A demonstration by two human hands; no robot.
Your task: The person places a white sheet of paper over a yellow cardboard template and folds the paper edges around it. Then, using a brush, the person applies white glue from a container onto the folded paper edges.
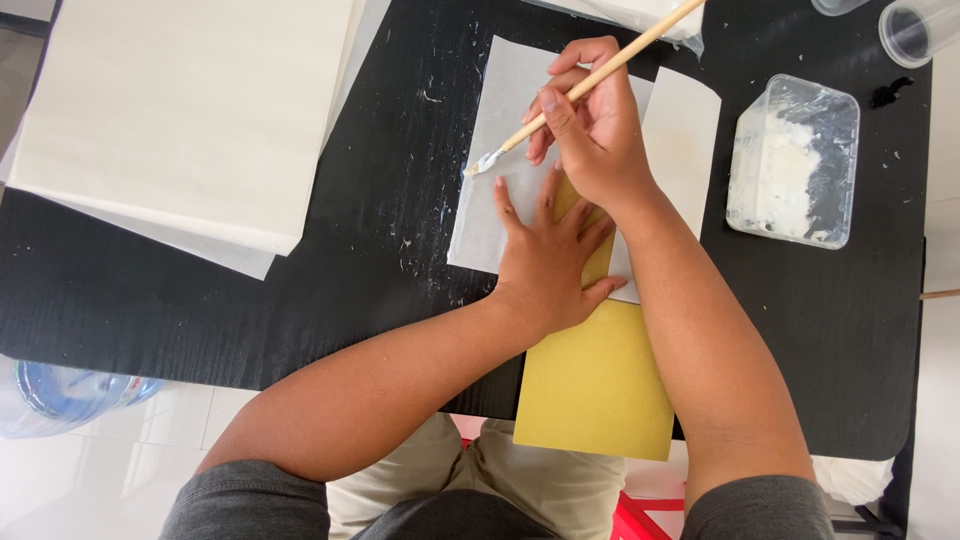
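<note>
My right hand (590, 125) grips a wooden-handled brush (590, 80), its glue-wet tip resting on a thin white sheet (500, 110) laid on the black table (380, 250). My left hand (550, 255) lies flat with fingers spread, pressing down where the white sheet overlaps a mustard-yellow card (600, 385). The card runs toward me and hangs past the table's near edge. My forearms cross over it, hiding part of the sheet and the card's far end.
A clear plastic tub (795, 160) with white paste stands at the right. A stack of large white paper (190, 110) fills the far left. Clear cups (915, 30) sit at the top right corner. Dried glue flecks spot the tabletop. A water jug (70, 390) stands on the floor.
</note>
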